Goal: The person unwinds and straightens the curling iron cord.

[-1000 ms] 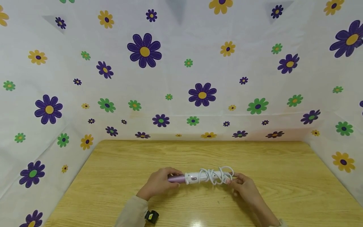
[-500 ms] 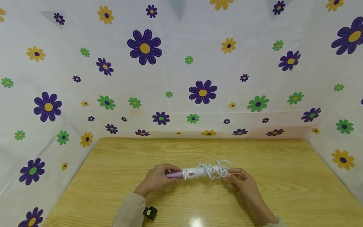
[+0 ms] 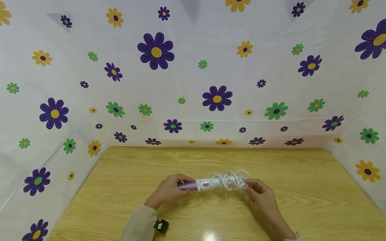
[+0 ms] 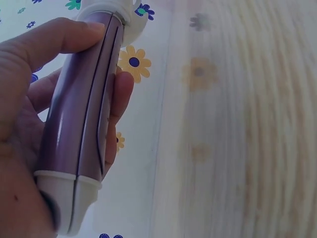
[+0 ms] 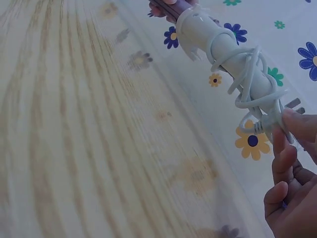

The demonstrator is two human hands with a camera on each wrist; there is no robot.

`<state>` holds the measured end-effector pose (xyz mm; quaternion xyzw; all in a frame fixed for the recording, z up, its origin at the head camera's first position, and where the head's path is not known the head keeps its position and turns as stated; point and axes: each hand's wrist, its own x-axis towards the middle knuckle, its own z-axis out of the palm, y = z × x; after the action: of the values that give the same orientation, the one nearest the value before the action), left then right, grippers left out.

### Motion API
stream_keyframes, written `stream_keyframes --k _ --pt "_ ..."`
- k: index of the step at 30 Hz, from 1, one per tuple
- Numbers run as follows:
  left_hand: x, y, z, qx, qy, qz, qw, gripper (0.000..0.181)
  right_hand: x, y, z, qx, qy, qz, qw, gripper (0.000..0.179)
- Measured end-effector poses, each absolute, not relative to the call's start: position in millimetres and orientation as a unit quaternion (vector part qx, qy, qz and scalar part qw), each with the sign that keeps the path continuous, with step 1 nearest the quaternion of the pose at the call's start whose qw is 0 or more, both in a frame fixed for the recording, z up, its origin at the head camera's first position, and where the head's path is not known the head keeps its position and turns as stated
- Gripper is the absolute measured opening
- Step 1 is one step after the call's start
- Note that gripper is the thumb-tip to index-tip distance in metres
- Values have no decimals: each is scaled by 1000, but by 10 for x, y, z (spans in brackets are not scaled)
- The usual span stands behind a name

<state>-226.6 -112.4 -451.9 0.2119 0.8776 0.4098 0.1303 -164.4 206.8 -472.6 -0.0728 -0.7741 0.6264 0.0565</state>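
Observation:
A curling iron (image 3: 208, 184) with a purple barrel (image 4: 81, 106) and a white handle (image 5: 240, 64) is held level above the wooden table, between both hands. My left hand (image 3: 169, 190) grips the barrel, thumb along one side and fingers behind it in the left wrist view. White cord (image 5: 252, 74) is wound in loose crossing loops round the handle. At the handle's end, my right hand (image 3: 263, 195) pinches the white plug (image 5: 270, 121) between thumb and fingertips. Metal prongs (image 5: 294, 104) stick out past the thumb.
The wooden table (image 3: 135, 160) reaches back to a white cloth (image 3: 187, 77) with printed flowers, which also hangs at both sides. A small black device (image 3: 162, 226) sits by my left sleeve (image 3: 140, 221).
The curling iron has shifted slightly in the head view, staying in both hands. My right fingers have moved in on the plug at the handle's end, and the cord loops have shifted a little.

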Motion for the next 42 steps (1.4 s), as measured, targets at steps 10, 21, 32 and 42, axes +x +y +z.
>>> stream_keyframes --k 10,21,32,42 --pt "-2247 -1074 -4536 216 879 407 125 35 -1641 2061 -4682 -91 -763 636 69 29" --pt "-2199 -1041 -4513 222 904 353 94 36 -1658 1984 -4711 -137 -755 639 53 27" --pt "-2222 -1068 -4529 230 900 359 91 36 -1635 1948 -4717 -109 -773 621 69 31" --pt "-2183 -1016 -4507 240 919 307 60 36 -1675 1930 -4717 -152 -786 595 67 25"
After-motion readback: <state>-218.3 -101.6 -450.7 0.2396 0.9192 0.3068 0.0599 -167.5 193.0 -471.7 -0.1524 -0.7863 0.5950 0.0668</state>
